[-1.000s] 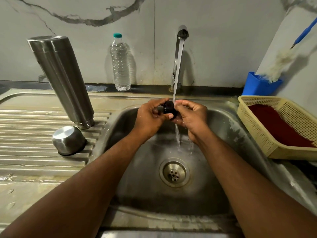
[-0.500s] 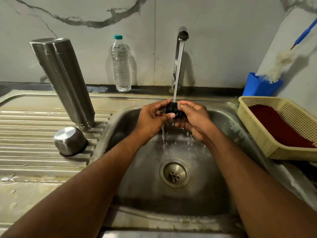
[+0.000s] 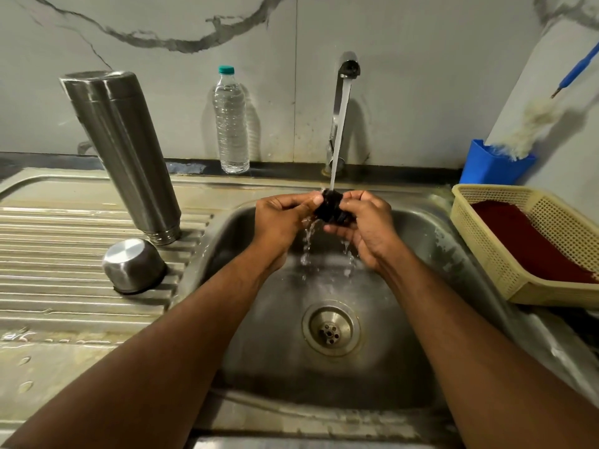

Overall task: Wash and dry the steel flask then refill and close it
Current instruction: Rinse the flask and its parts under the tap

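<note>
The steel flask (image 3: 124, 153) stands upside down on the ribbed drainboard, left of the basin. Its steel cup lid (image 3: 133, 266) sits mouth down just in front of it. Over the basin, my left hand (image 3: 282, 218) and my right hand (image 3: 363, 225) both pinch a small black stopper (image 3: 330, 207) from either side. Water from the tap (image 3: 347, 68) runs straight onto the stopper and spills off below my fingers. Most of the stopper is hidden by my fingers.
A clear plastic water bottle (image 3: 230, 121) with a teal cap stands at the back wall. A cream basket (image 3: 486, 254) holding a dark red cloth sits right of the sink (image 3: 453, 254). Behind it is a blue holder (image 3: 492, 166) with a brush. The drain (image 3: 330, 330) lies below my hands.
Both hands have stayed under the running tap, turning the black stopper slightly between the fingers. The water now splashes wider off it. The flask and cup lid have not moved.
</note>
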